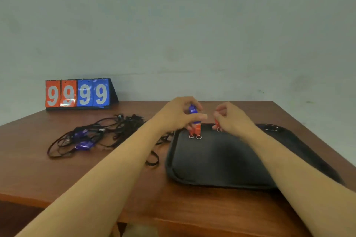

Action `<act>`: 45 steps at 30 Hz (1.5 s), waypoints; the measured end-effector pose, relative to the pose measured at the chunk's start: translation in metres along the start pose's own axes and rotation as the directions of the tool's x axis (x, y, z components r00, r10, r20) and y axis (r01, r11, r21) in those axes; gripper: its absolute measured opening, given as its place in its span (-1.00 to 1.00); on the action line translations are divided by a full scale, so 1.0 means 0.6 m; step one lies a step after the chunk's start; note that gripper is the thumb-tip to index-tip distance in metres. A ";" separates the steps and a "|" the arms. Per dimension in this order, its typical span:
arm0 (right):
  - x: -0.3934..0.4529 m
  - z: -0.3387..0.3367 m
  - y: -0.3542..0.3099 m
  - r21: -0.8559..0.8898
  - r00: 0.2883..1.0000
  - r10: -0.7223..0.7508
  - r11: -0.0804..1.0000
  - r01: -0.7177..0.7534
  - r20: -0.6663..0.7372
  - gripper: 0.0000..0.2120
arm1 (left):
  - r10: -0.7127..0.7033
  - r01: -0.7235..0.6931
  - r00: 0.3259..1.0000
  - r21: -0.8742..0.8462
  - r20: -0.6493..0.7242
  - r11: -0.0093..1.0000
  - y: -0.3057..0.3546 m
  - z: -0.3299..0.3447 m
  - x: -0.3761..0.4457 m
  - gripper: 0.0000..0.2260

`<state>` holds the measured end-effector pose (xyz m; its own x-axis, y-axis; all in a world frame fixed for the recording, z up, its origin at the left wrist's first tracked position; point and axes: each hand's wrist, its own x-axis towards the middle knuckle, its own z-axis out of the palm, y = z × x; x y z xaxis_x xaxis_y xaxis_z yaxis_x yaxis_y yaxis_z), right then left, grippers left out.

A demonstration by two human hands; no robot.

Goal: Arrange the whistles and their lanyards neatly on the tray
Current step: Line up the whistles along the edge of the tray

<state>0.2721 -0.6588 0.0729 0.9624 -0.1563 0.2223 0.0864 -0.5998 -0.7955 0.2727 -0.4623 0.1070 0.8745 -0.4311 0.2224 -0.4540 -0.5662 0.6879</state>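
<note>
A black tray [215, 161] lies on the right of the wooden table. Two orange whistles [195, 131] with metal rings stand side by side at its far left corner. My left hand [179, 114] hovers just above them, closed on a blue whistle [193, 110]. My right hand [231, 117] is over the tray's far edge, pinching an orange whistle [217, 124] whose ring hangs below. A tangle of black lanyards [100, 136] with two blue whistles [83, 145] in it lies on the table left of the tray.
A flip scoreboard [79, 93] showing 9 9 9 9 stands at the table's back left against the wall. A loose lanyard loop [153, 159] lies by the tray's left edge. The table's front edge [23, 197] runs below my left forearm.
</note>
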 end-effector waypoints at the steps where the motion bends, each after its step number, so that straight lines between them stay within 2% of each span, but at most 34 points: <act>1: 0.003 0.000 0.011 -0.069 0.999 -0.014 0.998 0.012 -0.037 -0.85 | 0.001 -0.004 0.999 0.066 0.054 0.998 0.005 0.016 0.028 -0.69; 4: 0.017 0.004 0.033 -0.175 0.996 -0.030 0.984 0.016 -0.080 -0.81 | 0.000 -0.040 0.987 0.243 0.162 0.969 0.006 0.041 0.083 -0.69; 7: 0.027 0.008 0.044 -0.248 0.998 -0.003 0.969 -0.014 -0.068 -0.73 | 0.010 -0.061 0.981 0.260 0.194 0.964 -0.016 0.049 0.100 -0.71; 14: 0.034 0.029 0.042 -0.311 0.998 -0.020 0.951 0.001 -0.056 -0.69 | 0.158 -0.172 0.984 0.221 0.077 0.960 -0.070 0.060 0.103 -0.55; 20: 0.032 0.025 0.037 -0.307 0.999 -0.015 0.952 -0.001 -0.048 -0.72 | 0.162 -0.196 0.977 0.295 0.136 0.935 -0.100 0.070 0.110 -0.58; 34: 0.024 0.018 0.032 -0.264 0.999 -0.033 0.964 0.021 -0.042 -0.79 | 0.216 -0.224 0.975 0.216 0.060 0.951 -0.088 0.074 0.108 -0.63; 40: 0.025 0.019 0.031 -0.228 0.999 -0.042 0.973 0.036 -0.021 -0.78 | 0.223 -0.213 0.973 0.135 -0.061 0.968 -0.089 0.061 0.108 -0.74; 43: 0.026 0.021 0.031 -0.242 0.999 -0.041 0.970 0.036 -0.016 -0.79 | 0.229 -0.219 0.973 0.233 -0.014 0.948 -0.085 0.058 0.105 -0.90; 45: 0.028 0.020 0.033 -0.256 1.000 -0.022 0.966 0.023 0.007 -0.78 | 0.243 -0.239 0.970 0.270 0.018 0.933 -0.081 0.063 0.103 -0.94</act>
<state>0.2930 -0.6638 0.0538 0.9619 -0.1375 0.2364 0.0401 -0.7841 -0.6194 0.3422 -0.4880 0.0610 0.7345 -0.5686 0.3705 -0.6787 -0.6146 0.4021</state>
